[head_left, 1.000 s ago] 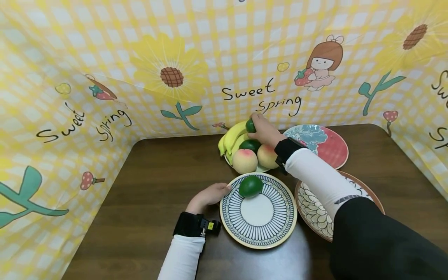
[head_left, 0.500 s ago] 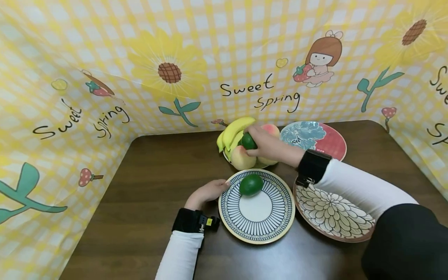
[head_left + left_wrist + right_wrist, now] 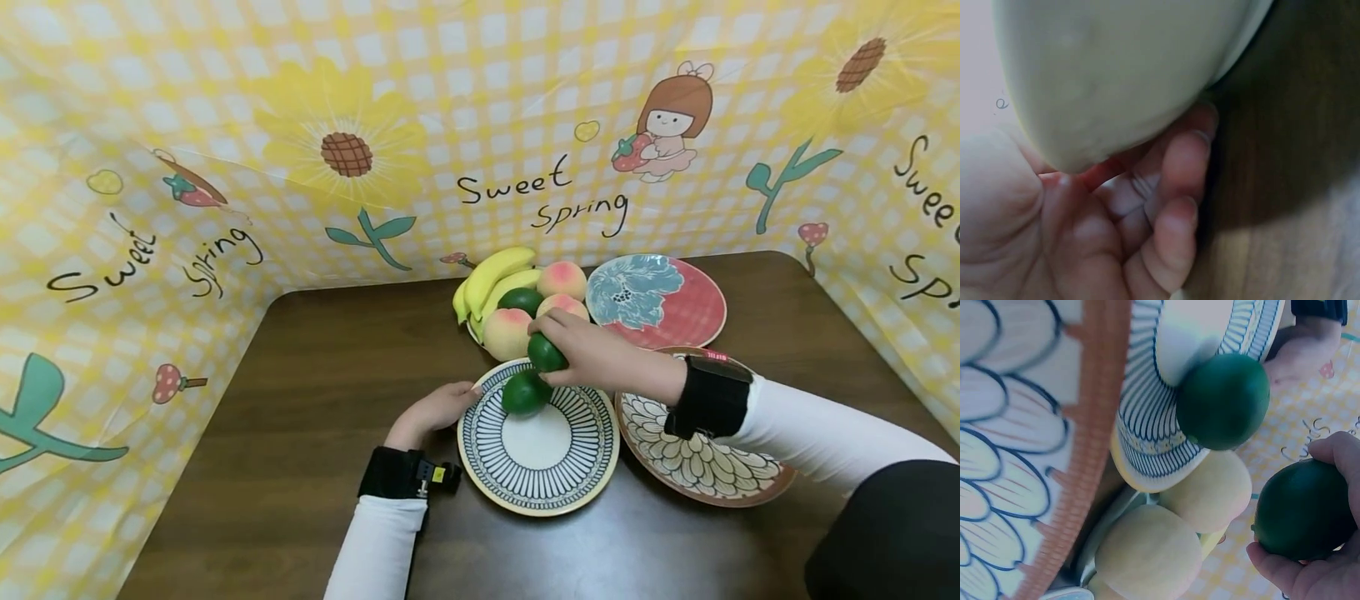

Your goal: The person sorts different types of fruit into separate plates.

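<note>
My left hand (image 3: 435, 412) holds the left rim of a round blue-and-white patterned plate (image 3: 540, 492). In the left wrist view its curled fingers (image 3: 1175, 234) sit beneath the plate's edge. On the upper part of that plate lies a smooth, dark green oval fruit (image 3: 527, 393), resembling an avocado. A second such green fruit (image 3: 1304, 509) is gripped between the thumb and fingers of my right hand (image 3: 600, 354), just above the plate's far rim. Behind it, a heaped fruit plate bears bananas (image 3: 495, 279), several peaches (image 3: 506, 333) and another green fruit (image 3: 520, 302).
A red-and-blue flowered plate (image 3: 690, 304) stands at the back right. Below my right forearm is a brown-rimmed plate with a petal pattern (image 3: 705, 467). Yellow checked cloth (image 3: 420, 125) hangs behind the dark wooden table (image 3: 300, 467).
The right hand has drawn the green fruit from the heap toward me, to above the blue-and-white plate's far rim. The left hand has kept its grip on the plate.
</note>
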Demonstrator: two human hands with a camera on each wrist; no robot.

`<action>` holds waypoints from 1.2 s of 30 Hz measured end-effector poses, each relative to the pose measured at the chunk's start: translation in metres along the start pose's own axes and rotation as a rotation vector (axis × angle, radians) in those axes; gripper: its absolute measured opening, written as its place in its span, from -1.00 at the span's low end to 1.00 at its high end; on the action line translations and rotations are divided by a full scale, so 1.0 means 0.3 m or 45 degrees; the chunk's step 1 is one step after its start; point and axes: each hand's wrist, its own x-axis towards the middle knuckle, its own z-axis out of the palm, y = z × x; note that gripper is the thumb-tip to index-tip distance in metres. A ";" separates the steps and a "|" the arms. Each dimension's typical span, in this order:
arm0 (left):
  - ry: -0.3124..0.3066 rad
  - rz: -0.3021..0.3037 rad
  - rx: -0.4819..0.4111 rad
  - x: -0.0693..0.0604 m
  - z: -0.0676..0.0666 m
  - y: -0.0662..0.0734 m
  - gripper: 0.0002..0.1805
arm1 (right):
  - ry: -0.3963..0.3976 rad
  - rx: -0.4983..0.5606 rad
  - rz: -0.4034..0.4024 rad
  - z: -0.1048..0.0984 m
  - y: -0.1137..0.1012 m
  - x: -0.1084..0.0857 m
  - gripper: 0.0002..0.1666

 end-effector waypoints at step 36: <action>-0.145 0.096 -0.148 -0.002 -0.011 -0.018 -0.52 | -0.279 -0.430 -0.353 0.158 -0.003 -0.200 -0.19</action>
